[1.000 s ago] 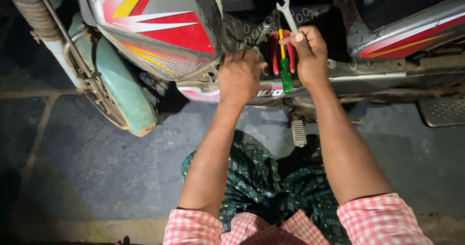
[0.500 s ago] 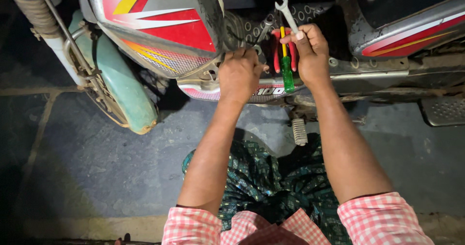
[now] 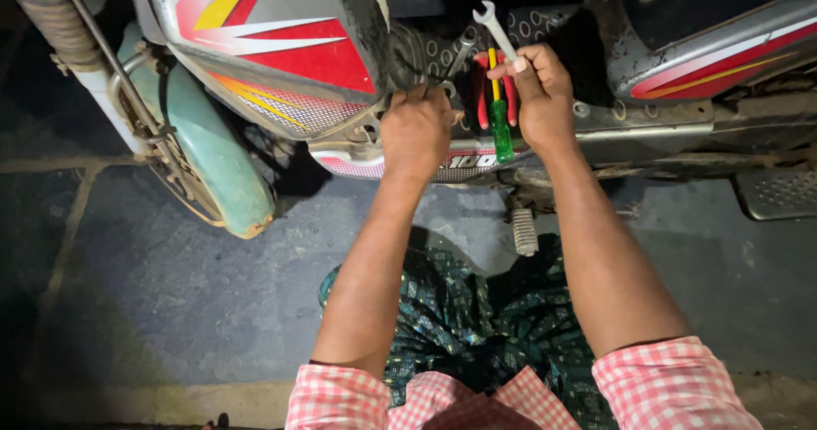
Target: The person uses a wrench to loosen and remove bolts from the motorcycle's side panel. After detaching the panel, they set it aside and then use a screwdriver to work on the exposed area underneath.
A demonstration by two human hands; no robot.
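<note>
Hands: left [image 3: 415, 132] grips silver spanner [image 3: 462, 49] beside red-striped panel [image 3: 281, 47]; right [image 3: 543, 98] clasps wrench [image 3: 496, 28], screwdriver [image 3: 500, 128].

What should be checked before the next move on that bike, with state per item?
1. Right hand grip on the open-end wrench: ok, fingers closed round its shaft.
2. Wrench head seated on a fastener: not ok, the head stands free in the air above the hand.
3. Left hand placed: ok, pressed against the engine area under the red and silver tank panel.
4. What the left hand holds: cannot tell, a second metal tool sticks up beside it but the fingers are hidden.
5. Spare tools within reach: ok, green-handled screwdriver and red-handled pliers rest on the frame between the hands.
6. Target fastener visible: cannot tell, too dark.
</note>
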